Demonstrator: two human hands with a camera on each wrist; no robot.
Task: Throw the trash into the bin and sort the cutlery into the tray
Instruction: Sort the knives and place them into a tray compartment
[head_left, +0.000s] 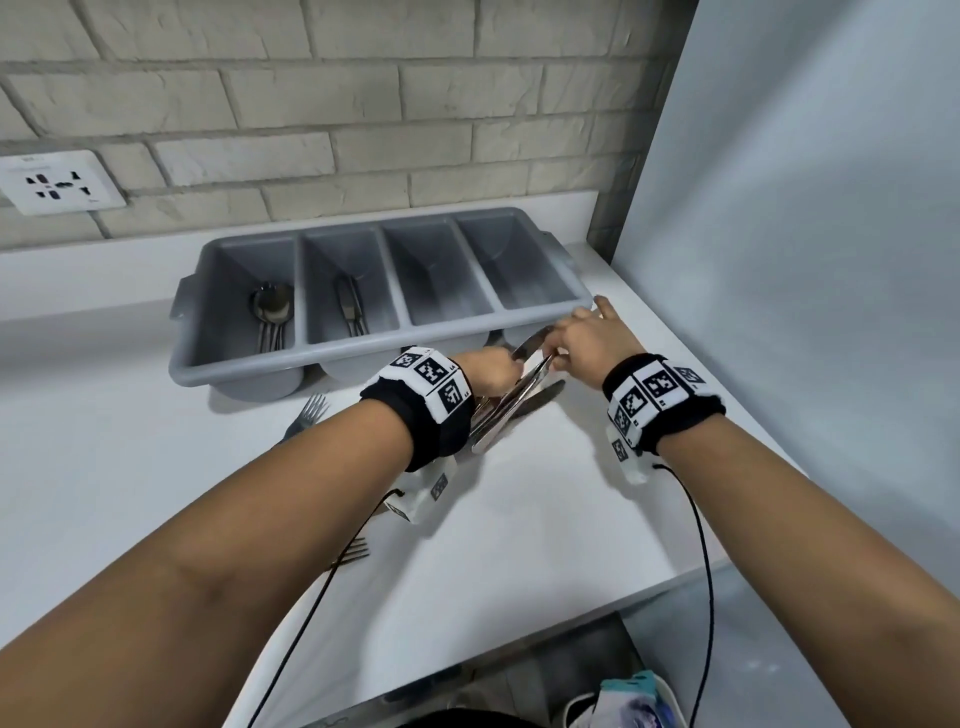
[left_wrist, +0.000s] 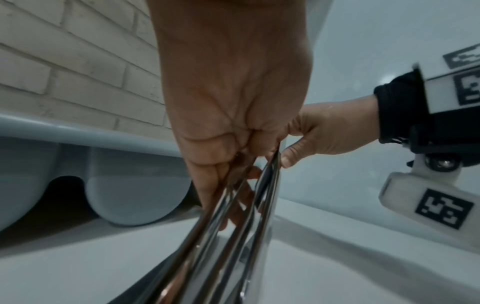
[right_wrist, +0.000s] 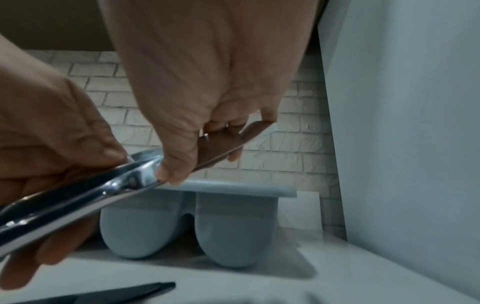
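Note:
My left hand (head_left: 491, 371) grips a bundle of steel knives (head_left: 511, 405) by their upper ends, handles slanting down toward the counter. My right hand (head_left: 587, 338) pinches the blade of one knife (right_wrist: 233, 144) in that bundle between thumb and fingers, just in front of the grey cutlery tray (head_left: 249, 371). The left wrist view shows the knives (left_wrist: 233, 226) fanning out below the left hand (left_wrist: 228, 144). The tray has several compartments: spoons (head_left: 272, 309) lie in the leftmost, more cutlery (head_left: 350, 306) in the second, and the two on the right look empty.
Another knife (head_left: 540, 397) lies on the white counter under the hands. Two forks (head_left: 309, 413) (head_left: 353, 551) lie to the left, partly hidden by my left arm. A grey wall panel (head_left: 805, 260) closes the right side. Crumpled trash (head_left: 623, 701) shows below the counter's front edge.

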